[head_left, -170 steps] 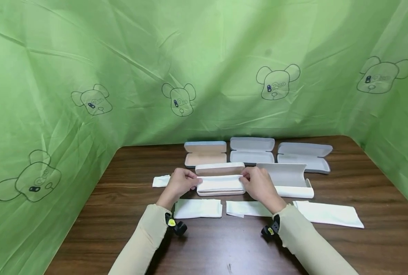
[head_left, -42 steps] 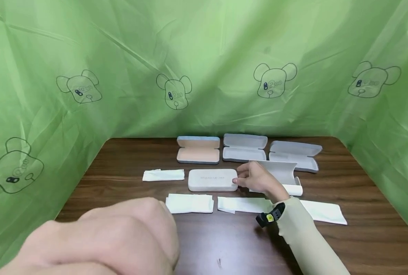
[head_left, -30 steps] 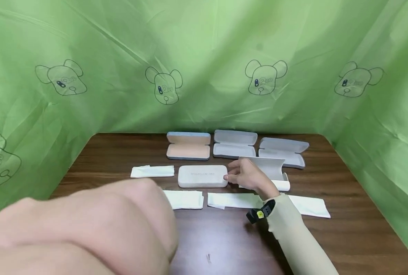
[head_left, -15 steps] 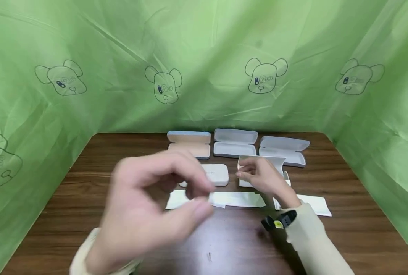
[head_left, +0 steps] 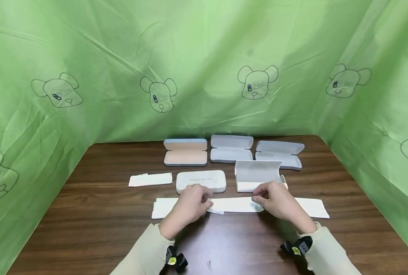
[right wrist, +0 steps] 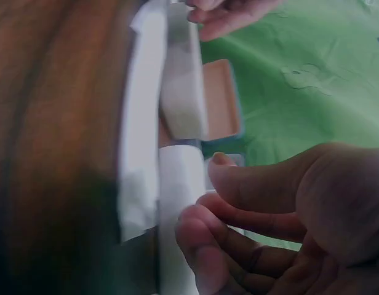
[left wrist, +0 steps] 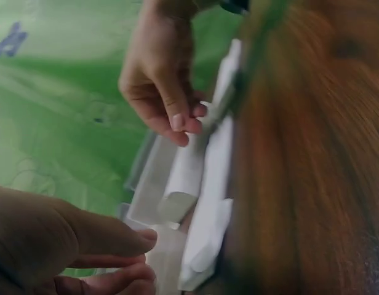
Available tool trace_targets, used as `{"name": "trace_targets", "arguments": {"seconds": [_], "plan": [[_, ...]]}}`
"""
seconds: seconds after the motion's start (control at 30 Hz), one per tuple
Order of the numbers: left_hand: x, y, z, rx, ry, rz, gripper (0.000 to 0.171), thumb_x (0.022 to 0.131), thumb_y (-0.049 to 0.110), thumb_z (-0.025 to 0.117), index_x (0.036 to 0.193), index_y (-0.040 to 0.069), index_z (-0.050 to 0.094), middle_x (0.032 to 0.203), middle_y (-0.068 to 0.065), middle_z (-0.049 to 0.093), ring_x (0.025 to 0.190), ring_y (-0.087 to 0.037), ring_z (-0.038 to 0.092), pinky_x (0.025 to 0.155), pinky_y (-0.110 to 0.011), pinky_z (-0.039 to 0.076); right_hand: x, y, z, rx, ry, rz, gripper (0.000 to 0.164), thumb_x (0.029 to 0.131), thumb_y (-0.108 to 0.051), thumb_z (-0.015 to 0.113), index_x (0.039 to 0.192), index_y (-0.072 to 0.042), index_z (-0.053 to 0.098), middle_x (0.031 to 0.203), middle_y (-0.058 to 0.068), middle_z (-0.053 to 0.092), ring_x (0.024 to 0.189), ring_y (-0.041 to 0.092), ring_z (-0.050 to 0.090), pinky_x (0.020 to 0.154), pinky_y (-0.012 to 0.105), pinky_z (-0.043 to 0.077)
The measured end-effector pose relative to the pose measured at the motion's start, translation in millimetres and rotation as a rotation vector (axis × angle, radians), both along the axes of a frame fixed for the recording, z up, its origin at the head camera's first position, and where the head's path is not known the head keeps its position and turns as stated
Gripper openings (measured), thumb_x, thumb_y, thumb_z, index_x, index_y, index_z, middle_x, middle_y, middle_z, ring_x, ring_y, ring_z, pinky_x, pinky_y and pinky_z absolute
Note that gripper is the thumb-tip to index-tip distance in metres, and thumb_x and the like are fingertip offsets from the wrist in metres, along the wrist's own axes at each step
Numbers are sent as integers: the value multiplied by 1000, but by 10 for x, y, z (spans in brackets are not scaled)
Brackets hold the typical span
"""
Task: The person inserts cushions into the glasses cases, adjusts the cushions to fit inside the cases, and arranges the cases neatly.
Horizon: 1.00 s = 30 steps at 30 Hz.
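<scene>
A white folded cloth (head_left: 239, 204) lies flat in the middle of the front row. My left hand (head_left: 190, 204) hovers by its left end, thumb and fingers loosely bent and apart from it in the left wrist view. Over its right end is my right hand (head_left: 277, 200), whose fingers (right wrist: 205, 246) also hold nothing in the right wrist view. Just behind sits a closed white glasses case (head_left: 201, 181) with lettering on its lid. An open white glasses case (head_left: 258, 172) stands to its right, partly behind my right hand.
Folded white cloths lie either side: one (head_left: 162, 208) partly behind my left hand, another (head_left: 312, 208) to the right. A narrower cloth (head_left: 150, 180) lies farther left. Three open glasses cases, peach-lined (head_left: 186, 156), grey (head_left: 231, 154) and another grey (head_left: 278, 158), line the wooden table's (head_left: 104, 229) back.
Earlier both hands pinched a cloth at the white case, which then stood open; it is now closed. My left hand has come down from near the camera; my right left the case's end.
</scene>
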<state>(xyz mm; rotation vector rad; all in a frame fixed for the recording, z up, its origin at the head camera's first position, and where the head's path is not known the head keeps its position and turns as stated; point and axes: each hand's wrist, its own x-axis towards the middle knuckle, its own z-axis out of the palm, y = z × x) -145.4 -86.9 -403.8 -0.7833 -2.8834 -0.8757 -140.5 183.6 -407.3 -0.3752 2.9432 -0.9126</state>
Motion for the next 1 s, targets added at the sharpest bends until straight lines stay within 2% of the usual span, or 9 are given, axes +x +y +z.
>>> {"name": "trace_targets", "arguments": {"seconds": [0.07, 0.13, 0.2, 0.27, 0.4, 0.53, 0.7, 0.87, 1.0], "plan": [[-4, 32, -37, -81, 83, 1, 16, 75, 9, 69, 63, 16, 61, 56, 9, 45, 59, -10, 48, 53, -27, 40, 15, -8, -47, 40, 18, -5, 5, 80, -20, 71, 80, -16, 69, 63, -13, 60, 60, 3, 52, 59, 28, 42], [2, 63, -55, -146, 161, 10, 20, 74, 9, 68, 59, 17, 59, 57, 7, 46, 61, -13, 51, 54, -30, 42, 24, -21, -84, 86, 56, -5, 8, 79, -19, 71, 73, -18, 66, 58, -15, 56, 58, 3, 49, 58, 29, 40], [8, 88, -78, -193, 221, 32, 18, 73, 8, 68, 58, 15, 60, 59, 4, 47, 61, -17, 53, 55, -33, 43, 32, -34, -115, 123, 96, 2, 17, 78, -18, 72, 65, -19, 60, 52, -16, 49, 54, 4, 45, 54, 28, 38], [11, 105, -107, -222, 249, 53, 16, 71, 8, 69, 59, 14, 61, 61, 0, 48, 58, -20, 53, 53, -34, 44, 42, -46, -141, 147, 122, 16, 27, 77, -18, 72, 59, -20, 52, 47, -16, 43, 50, 6, 40, 50, 28, 35], [6, 119, -167, -257, 244, 75, 17, 70, 10, 70, 57, 12, 58, 62, -3, 48, 55, -23, 51, 50, -36, 44, 58, -61, -180, 164, 153, 21, 31, 76, -18, 74, 57, -20, 49, 45, -16, 37, 48, 7, 37, 47, 27, 32], [-2, 126, -199, -255, 215, 74, 19, 71, 11, 73, 58, 11, 59, 62, -2, 49, 56, -21, 52, 51, -34, 46, 61, -69, -208, 162, 164, 14, 25, 74, -17, 75, 59, -20, 55, 47, -14, 38, 52, 8, 39, 48, 28, 33], [-1, 132, -208, -246, 192, 70, 25, 71, 11, 74, 53, 14, 56, 59, 1, 46, 56, -17, 51, 52, -32, 45, 78, -94, -251, 151, 193, -3, 12, 71, -14, 76, 68, -19, 66, 61, -10, 50, 61, 8, 47, 56, 30, 40], [-8, 135, -217, -186, 195, 54, 35, 65, 2, 63, 44, 18, 40, 50, 6, 39, 49, -10, 38, 45, -27, 37, 104, -111, -262, 132, 226, -14, 18, 71, -12, 75, 64, -22, 62, 66, -8, 49, 62, 8, 46, 57, 30, 40], [-17, 125, -212, -119, 133, 69, 22, 63, 4, 61, 51, 19, 50, 52, 9, 45, 51, -9, 43, 47, -26, 38, 125, -98, -220, 97, 196, -28, 19, 73, -14, 74, 64, -22, 60, 64, -9, 48, 60, 8, 45, 56, 29, 38]]}}
